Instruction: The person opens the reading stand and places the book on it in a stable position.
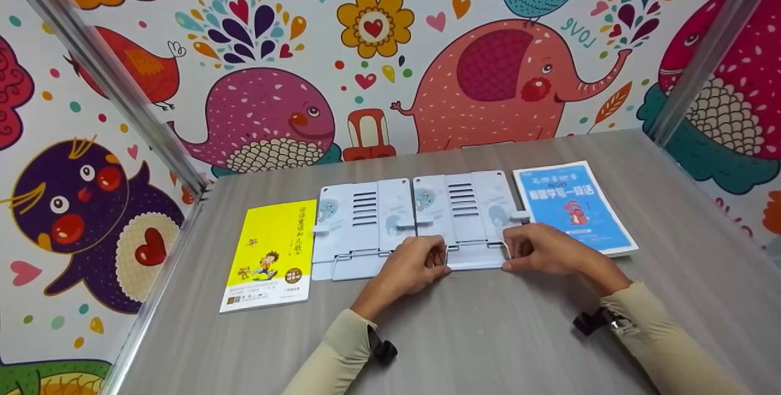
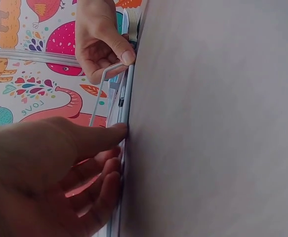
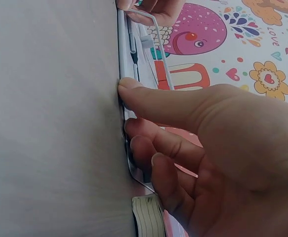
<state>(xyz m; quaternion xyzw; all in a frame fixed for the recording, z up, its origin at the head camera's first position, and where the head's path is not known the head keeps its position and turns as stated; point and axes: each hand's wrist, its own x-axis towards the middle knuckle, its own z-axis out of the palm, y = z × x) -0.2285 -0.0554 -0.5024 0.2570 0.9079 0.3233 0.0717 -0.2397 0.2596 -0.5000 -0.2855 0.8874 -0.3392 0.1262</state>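
Two pale blue folding book stands lie flat side by side, each with a row of slots and cartoon prints. At the front edge of the right book stand [image 1: 497, 190], my left hand [image 1: 412, 265] pinches the left corner. My right hand [image 1: 546, 251] holds the opposite corner, thumb along the front edge and fingers curled behind. A thin wire bracket [image 3: 162, 49] sticks up from this stand between the hands. The left book stand [image 1: 338, 239] is beside my left hand, its front right part hidden by that hand.
Left of the stands is a yellow book [image 1: 268, 236]; at the right lies a blue book [image 1: 564, 199], partly behind my right hand. All rest on a grey wood-grain table [image 1: 476, 334]. A cartoon-printed wall [image 1: 378, 90] rises behind, with metal posts at both sides.
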